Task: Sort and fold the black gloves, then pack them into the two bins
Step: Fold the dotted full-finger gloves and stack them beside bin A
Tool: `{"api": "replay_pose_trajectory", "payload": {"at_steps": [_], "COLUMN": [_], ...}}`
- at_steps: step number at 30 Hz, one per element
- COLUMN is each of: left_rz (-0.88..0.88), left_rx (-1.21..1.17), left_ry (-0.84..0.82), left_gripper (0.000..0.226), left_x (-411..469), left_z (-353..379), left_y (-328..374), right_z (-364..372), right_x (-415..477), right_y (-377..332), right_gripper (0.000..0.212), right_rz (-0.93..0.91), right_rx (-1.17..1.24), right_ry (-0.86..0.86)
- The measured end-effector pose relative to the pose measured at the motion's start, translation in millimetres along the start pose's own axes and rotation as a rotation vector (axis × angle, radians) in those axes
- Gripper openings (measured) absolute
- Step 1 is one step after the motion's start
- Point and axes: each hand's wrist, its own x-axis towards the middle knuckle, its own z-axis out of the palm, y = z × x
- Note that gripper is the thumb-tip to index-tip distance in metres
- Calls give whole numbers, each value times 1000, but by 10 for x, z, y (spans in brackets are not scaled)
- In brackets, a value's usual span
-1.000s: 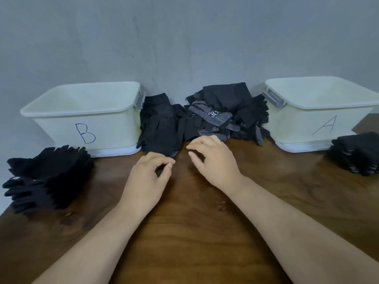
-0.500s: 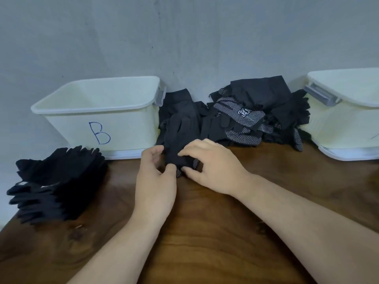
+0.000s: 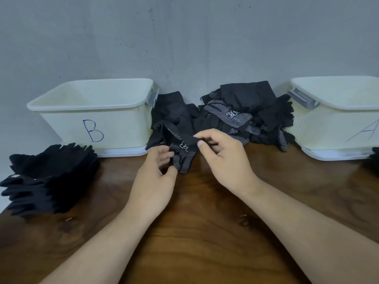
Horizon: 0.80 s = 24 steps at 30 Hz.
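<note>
A loose heap of black gloves (image 3: 242, 111), some with white dots, lies against the wall between two white bins. Bin B (image 3: 114, 128) stands at the left and bin A (image 3: 336, 128) at the right; I see nothing inside either. At the heap's front edge lies a dotted black glove (image 3: 182, 152). My right hand (image 3: 223, 156) pinches its upper edge between thumb and forefinger. My left hand (image 3: 155, 181) touches the glove's lower left side, fingers curled around it.
A neat stack of plain black gloves (image 3: 49, 177) sits on the wooden table (image 3: 205, 232) in front of bin B. Another dark stack (image 3: 373, 160) peeks in at the right edge, in front of bin A. A grey wall closes the back.
Both hands reached forward into the heap. They took hold of a dotted glove and pulled it out toward the table's front, lifting its edge.
</note>
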Motion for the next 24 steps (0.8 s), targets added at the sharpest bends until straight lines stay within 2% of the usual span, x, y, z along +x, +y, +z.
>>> {"api": "replay_pose_trajectory", "payload": {"at_steps": [6, 12, 15, 17, 18, 20, 24], "left_rz": [-38, 17, 270, 482, 499, 382, 208], "left_rx": [48, 58, 201, 355, 439, 570, 605], "left_ry": [-28, 29, 84, -21, -112, -257, -284], "left_gripper": [46, 56, 66, 73, 74, 67, 53], "left_x": [-9, -64, -157, -209, -229, -242, -220], "left_z": [7, 8, -21, 10, 41, 108, 140], "left_y": [-8, 57, 153, 196, 210, 196, 154], "right_z": [-532, -840, -822, -804, -803, -807, -811], "right_x": [-486, -795, -788, -783, -781, -782, -793], "right_y": [-68, -157, -189, -184, -173, -166, -161], "right_gripper": [19, 17, 17, 16, 15, 13, 12], "right_rz": [239, 262, 267, 270, 272, 271, 254], "right_rx": [126, 192, 182, 161, 155, 157, 171], "right_ry": [-37, -129, -177, -202, -208, -210, -161]}}
